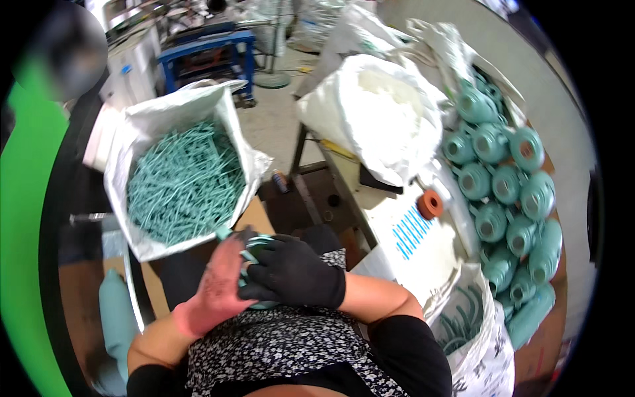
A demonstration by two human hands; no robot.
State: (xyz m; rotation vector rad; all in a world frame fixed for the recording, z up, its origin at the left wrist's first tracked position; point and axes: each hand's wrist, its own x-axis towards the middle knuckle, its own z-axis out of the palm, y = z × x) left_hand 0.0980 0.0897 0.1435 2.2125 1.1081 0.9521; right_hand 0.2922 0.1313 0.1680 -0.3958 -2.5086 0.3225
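Note:
Both of my gloved hands meet in front of my apron around a teal plastic bottle (263, 306), most of which they hide. My left hand (215, 281), in a pink-red glove with dark fingertips, is closed against its left side. From the right, my right hand (291, 271) in a black glove wraps its fingers over it. A pale ring shows between the fingers near the top. Just beyond my hands stands a white sack (248, 159) full of thin teal plastic strips (185, 182).
To the right, a work table (443, 248) holds an open white bag (390, 119), a brown tape roll (430, 204) and several blue strips (411, 231). Teal bottles (491, 221) are stacked beyond. A sack of curved teal pieces (489, 331) stands near my right elbow. Another teal bottle (116, 311) lies at left.

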